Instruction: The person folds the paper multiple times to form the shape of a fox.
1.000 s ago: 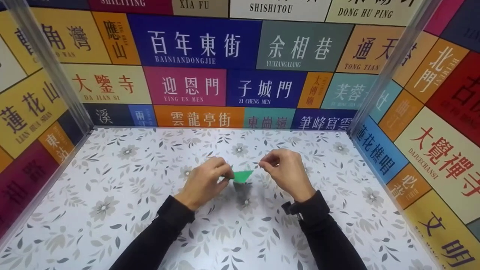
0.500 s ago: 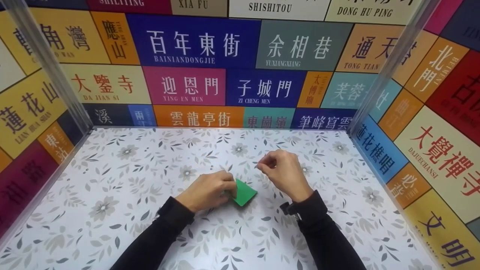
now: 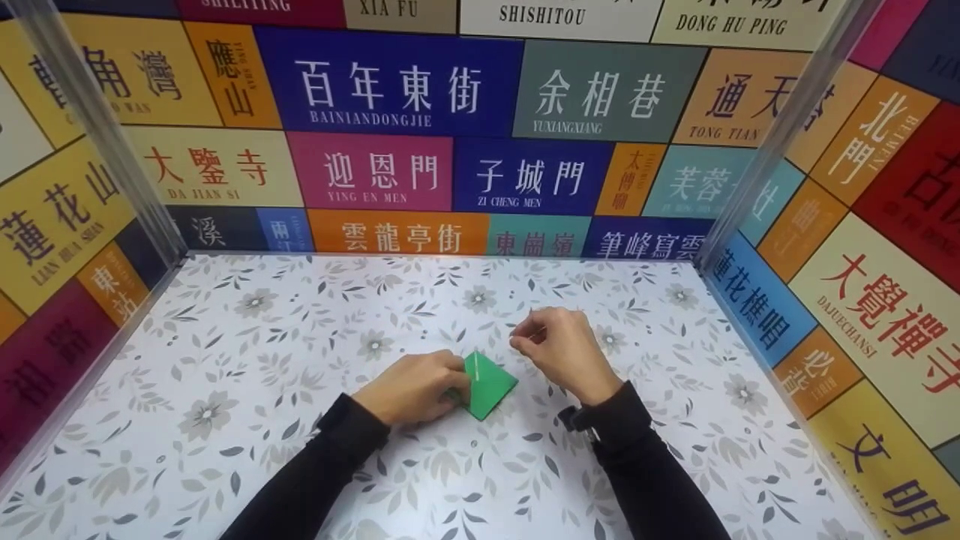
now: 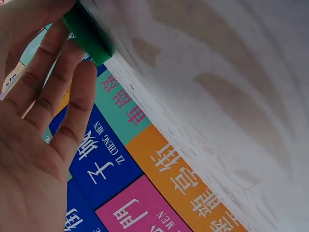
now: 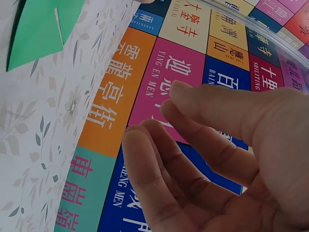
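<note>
A folded piece of green paper [image 3: 489, 386], roughly diamond-shaped with creases across its face, lies low over the patterned table in the head view. My left hand [image 3: 420, 386] pinches its left side; the thumb is mostly hidden. Close up in the left wrist view, the green paper [image 4: 91, 41] sits by the fingertips as a narrow strip. To the right, my right hand [image 3: 566, 351] hovers apart from the paper, fingers loosely bent. Nothing is between its thumb and fingers in the right wrist view, where the paper [image 5: 41, 36] shows at the upper left with a pale slit.
White table [image 3: 300, 465] with a grey leaf and flower print. A panel wall [image 3: 397, 82] of coloured blocks with Chinese characters rises behind it and along both sides. Clear strips [image 3: 780, 135] cover the wall corners.
My left hand has moved down towards me and lowered the green paper, which was tilted up and now shows its broad face. My right hand has shifted only slightly.
</note>
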Demonstrator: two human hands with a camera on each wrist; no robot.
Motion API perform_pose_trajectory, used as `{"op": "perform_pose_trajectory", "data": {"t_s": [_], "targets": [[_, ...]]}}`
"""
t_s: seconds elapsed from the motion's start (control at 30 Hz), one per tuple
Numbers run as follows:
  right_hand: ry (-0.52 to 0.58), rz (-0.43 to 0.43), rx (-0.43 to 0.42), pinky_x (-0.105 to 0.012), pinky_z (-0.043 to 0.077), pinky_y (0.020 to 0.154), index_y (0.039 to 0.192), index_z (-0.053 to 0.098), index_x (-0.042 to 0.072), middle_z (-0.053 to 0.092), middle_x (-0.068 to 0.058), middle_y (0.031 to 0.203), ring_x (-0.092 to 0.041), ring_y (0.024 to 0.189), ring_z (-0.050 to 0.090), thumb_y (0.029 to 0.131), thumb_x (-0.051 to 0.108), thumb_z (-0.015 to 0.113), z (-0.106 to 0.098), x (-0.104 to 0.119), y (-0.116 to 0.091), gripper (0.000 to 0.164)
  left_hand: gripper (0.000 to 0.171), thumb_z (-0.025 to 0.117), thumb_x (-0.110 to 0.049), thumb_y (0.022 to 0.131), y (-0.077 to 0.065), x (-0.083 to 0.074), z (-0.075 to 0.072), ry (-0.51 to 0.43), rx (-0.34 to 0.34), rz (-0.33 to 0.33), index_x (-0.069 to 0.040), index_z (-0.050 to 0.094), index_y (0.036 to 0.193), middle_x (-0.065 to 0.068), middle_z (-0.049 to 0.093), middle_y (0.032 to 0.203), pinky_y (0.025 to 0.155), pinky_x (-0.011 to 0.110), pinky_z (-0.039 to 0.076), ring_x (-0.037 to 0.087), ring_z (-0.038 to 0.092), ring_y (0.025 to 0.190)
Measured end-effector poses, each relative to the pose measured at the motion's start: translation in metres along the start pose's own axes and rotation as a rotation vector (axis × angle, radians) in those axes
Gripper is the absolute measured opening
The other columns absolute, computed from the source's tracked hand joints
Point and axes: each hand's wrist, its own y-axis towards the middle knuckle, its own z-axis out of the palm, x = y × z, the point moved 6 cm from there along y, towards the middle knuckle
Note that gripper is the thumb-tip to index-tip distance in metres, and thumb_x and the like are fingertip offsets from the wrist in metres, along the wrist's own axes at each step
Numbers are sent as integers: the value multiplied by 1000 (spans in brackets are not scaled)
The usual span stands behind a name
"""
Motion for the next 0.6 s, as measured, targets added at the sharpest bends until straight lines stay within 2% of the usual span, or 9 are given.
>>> {"op": "perform_pose_trajectory", "data": {"t_s": [0.27,0.47,0.6], "targets": [[13,11,38,-50,73,91,107,92,6,91,-11,110,-32,99,89,99,10,91,5,-2,1,9,20,92,-7,92,0,1,0,-1,22,-20,-25,90,101,-3,80,107,89,37,69,18,78,102],[3,-31,30,-50,73,92,109,91,4,90,-11,109,-31,98,88,100,9,90,6,0,0,10,12,94,-15,94,-1,-1,-7,-42,-20,-34,-24,88,99,-2,77,103,86,38,68,17,75,98],[-1,-38,22,-50,72,92,109,91,4,90,-11,107,-29,95,87,100,8,90,7,1,-1,10,12,95,-16,94,-1,0,-11,-85,-45,-67,-23,86,99,1,77,103,87,39,68,19,75,95]]}}
